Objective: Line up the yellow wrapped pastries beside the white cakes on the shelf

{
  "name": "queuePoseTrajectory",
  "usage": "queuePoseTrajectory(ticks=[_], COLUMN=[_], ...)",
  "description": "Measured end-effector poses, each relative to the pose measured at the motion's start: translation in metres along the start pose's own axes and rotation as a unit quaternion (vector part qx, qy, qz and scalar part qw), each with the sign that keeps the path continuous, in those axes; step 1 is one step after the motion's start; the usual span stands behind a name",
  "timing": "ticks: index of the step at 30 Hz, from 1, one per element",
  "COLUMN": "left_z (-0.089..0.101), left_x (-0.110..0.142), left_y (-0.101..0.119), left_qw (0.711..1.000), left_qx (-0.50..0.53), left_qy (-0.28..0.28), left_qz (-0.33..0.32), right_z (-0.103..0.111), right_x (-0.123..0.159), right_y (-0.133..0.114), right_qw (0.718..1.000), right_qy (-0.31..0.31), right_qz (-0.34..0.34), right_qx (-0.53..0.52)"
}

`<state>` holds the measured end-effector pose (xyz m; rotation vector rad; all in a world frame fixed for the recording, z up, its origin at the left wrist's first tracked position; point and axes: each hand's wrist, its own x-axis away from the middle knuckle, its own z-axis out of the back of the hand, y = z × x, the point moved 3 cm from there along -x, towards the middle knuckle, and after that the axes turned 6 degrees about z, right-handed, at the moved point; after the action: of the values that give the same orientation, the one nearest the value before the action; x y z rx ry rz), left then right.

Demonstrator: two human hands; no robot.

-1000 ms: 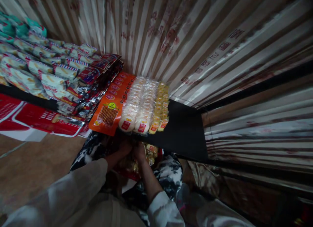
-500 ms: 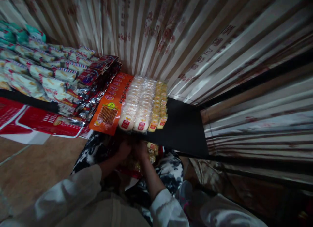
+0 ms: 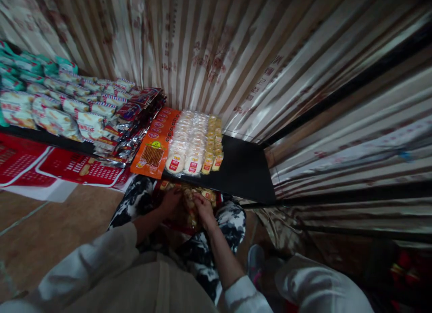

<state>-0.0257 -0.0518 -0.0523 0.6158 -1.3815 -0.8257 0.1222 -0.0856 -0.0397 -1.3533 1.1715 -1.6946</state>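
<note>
Small yellow-wrapped snack packets (image 3: 191,210) fill a dark red bag (image 3: 175,226) on the lap, below the shelf's front edge. My left hand (image 3: 171,202) reaches into the bag's left side. It is in shadow, and its fingers are partly hidden among the packets. On the right, my right hand (image 3: 203,208) has bent fingers closed around some of the yellow packets. Above the hands, matching yellow packets (image 3: 208,162) stand in two columns on the black shelf (image 3: 245,169). Beside them are rows of round, white-wrapped crackers (image 3: 175,163).
Left of the crackers lie an orange snack pack (image 3: 151,153), dark foil packs (image 3: 135,115) and several white bags (image 3: 91,124). Green bags (image 3: 30,63) sit farther left. Red printed sheets (image 3: 81,167) hang below the shelf. A pleated curtain (image 3: 202,47) rises behind; another person's leg (image 3: 320,281) is at lower right.
The view has shifted slightly. My hands have moved apart, the right one to the right, and more yellow packets show between them. The items on the shelf keep their arrangement.
</note>
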Motion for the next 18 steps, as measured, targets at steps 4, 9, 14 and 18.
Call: queuePoseTrajectory(ticks=[4,9,14,18], left_z=[-0.005,-0.005,-0.003,-0.005], left_x=[0.005,0.025,0.045,0.051], left_y=[0.009,0.032,0.056,0.066], left_qw=[0.997,0.984,0.978,0.971], left_qx=[0.038,0.138,0.154,0.165], left_qy=[-0.051,-0.107,-0.13,-0.151], left_qz=[-0.047,-0.018,-0.056,-0.08], right_z=[-0.001,-0.001,0.003,0.002], right_x=[0.009,0.019,0.034,0.041], right_y=[-0.013,-0.026,-0.034,-0.041], right_qw=[0.999,0.996,0.989,0.966], right_qy=[-0.03,-0.014,-0.024,-0.1], right_qz=[0.007,0.04,-0.037,-0.112], right_qx=[-0.041,-0.073,-0.141,-0.209])
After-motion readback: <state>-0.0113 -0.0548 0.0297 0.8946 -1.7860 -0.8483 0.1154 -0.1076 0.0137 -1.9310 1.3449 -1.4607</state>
